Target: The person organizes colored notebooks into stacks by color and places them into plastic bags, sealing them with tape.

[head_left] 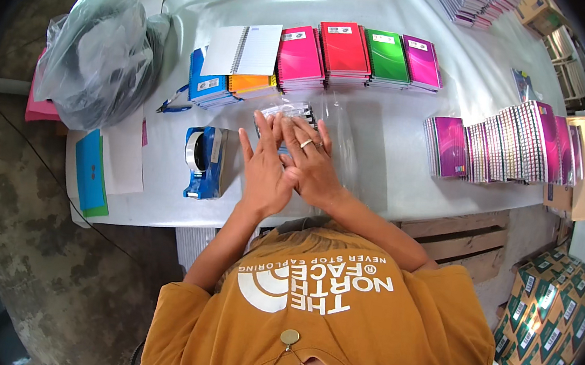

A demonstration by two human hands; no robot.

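My left hand (265, 173) and my right hand (312, 165) lie side by side on a small spiral notebook bundle (301, 110) in front of me. Fingers are stretched out on both, and the thumbs overlap. A ring shows on the right hand. The clear plastic sleeve (342, 141) around the bundle spreads out to the right of my hands. Most of the bundle is hidden under the fingers, so its cover cannot be made out. Left of my left hand stands a blue tape dispenser (203, 163) with a roll in it.
Behind my hands, a row holds blue (208, 83), orange (249, 82), pink (301, 55), red (346, 48), green (387, 56) and purple (421, 62) notebook stacks. An open notebook (243, 51) tops it. Purple notebooks (511, 144) stand right; a plastic bag (100, 58) and pen (174, 101) lie left.
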